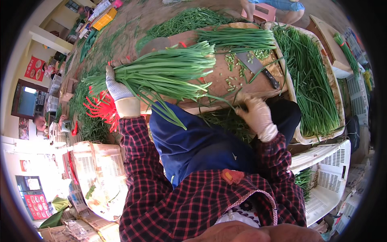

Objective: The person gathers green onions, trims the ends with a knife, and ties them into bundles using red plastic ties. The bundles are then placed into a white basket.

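My left hand (116,83), in a knitted work glove, grips a thick bunch of garlic chives (169,69) over the left part of a wooden board (217,71). The cut ends point right, and a few stalks droop over my knee. My right hand (256,116), in a thin pale glove, hovers at the board's near edge. Its fingers are blurred beside a loose stalk; whether they pinch it is unclear. A cleaver (254,65) lies on the board among chopped stalk ends (232,86). Behind it rests another row of chives (239,39). Red ties (102,107) fan out below my left hand.
On the right stands a chive-filled crate (341,113), with a white plastic crate (329,181) nearer me. Another crate (99,166) sits at left. Loose chives (187,22) cover the floor beyond the board, near a person's legs (290,13) and a pink stool (264,12).
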A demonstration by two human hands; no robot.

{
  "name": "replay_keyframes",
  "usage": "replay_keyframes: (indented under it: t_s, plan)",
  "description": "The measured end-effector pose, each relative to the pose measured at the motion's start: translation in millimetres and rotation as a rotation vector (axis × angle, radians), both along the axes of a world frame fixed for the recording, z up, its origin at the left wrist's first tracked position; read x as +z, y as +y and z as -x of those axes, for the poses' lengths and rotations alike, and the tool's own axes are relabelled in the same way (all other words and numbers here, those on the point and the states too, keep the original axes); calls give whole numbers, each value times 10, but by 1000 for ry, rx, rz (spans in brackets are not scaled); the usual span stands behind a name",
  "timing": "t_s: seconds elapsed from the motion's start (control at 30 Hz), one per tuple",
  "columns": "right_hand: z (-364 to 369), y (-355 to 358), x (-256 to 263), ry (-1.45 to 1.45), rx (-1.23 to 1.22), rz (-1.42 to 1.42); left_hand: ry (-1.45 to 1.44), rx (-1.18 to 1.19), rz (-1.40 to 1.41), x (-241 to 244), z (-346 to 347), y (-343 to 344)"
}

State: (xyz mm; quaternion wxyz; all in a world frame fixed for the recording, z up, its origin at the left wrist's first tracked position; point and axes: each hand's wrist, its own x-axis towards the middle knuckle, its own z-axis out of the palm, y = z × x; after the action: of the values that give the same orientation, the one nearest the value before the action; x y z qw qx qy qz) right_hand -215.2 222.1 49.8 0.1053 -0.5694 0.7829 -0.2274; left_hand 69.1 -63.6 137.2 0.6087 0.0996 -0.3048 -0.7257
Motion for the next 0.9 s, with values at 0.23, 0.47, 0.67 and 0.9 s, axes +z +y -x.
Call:
replay_keyframes:
  t_s: [0.23, 0.47, 0.67, 0.9]
  plan:
    - [-81, -998, 857, -83, 170, 748, -21, -132, 83, 146, 328, 238]
    - [-172, -973, 733, -1492, 74, 608, -58, -157, 64, 338, 433, 612]
    - [-19, -743, 663, -1830, 303, 662, -13, -118, 53, 187, 281, 389]
    - [272, -271, -295, -580, 39, 228, 20, -67, 58, 153, 65, 125]
